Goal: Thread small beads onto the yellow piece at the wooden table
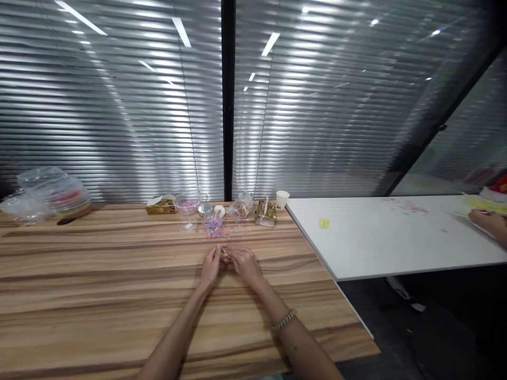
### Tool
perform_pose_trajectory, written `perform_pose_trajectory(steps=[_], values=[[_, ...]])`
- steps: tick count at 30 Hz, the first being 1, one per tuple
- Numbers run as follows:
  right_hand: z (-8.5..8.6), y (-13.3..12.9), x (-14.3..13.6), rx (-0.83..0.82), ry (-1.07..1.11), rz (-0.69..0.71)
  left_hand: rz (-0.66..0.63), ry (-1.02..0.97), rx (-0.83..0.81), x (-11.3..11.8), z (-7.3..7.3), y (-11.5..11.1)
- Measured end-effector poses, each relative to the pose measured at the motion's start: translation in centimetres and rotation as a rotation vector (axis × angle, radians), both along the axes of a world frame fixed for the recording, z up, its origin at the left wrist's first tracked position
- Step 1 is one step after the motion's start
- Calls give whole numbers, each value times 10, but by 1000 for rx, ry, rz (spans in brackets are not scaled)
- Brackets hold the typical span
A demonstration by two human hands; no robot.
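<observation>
From where I stand, the clear jar of pink and purple bits (213, 224) is the easiest marker. On the near side of it, a little to its right, the person has a small yellow piece (224, 255) pinched between both hands over the wooden worktop (99, 295). The left hand (211, 264) and right hand (244, 265) meet there, fingers drawn in narrow, each seeming to grip the piece from its own side; its exact shape is too small for me to make out. I'd guess it is very light and easily dropped, best held by its edges with just the fingertips; whether it is stiff or soft I can't tell. It sits right in the gap between the two sets of fingertips, touching them and partly covered by them. Loose coloured bits (237, 228) lie scattered just beside the jar, on its right and near sides. Farther right of the jar stand a gold tissue pack (266, 215) and a white paper cup (282, 199).
</observation>
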State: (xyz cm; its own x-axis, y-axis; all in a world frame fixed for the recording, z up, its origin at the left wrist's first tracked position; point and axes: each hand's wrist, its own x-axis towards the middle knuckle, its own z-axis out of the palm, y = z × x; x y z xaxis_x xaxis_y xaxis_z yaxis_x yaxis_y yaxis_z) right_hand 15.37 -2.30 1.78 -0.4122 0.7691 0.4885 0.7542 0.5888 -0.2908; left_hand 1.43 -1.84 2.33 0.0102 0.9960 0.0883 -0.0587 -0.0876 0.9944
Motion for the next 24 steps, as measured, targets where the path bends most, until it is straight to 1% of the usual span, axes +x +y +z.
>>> perform_pose_trajectory(steps=[3,5,8,11,15,19,24], values=[[2,-2,-2,-5,6,50,87,-17,60,-4,-3,3],[2,-3,-3,-3,16,76,146,-58,61,-7,-6,7],[0,-2,-3,-15,38,74,193,-122,21,-9,-12,12],[-1,-1,-2,-29,77,52,220,-136,37,-10,-17,14],[1,0,-1,-49,147,35,225,-126,93,-10,-17,13],[1,0,-2,-95,227,31,179,-103,154,-7,-13,10],[0,1,-1,-122,313,45,131,-171,157,-4,-11,9]])
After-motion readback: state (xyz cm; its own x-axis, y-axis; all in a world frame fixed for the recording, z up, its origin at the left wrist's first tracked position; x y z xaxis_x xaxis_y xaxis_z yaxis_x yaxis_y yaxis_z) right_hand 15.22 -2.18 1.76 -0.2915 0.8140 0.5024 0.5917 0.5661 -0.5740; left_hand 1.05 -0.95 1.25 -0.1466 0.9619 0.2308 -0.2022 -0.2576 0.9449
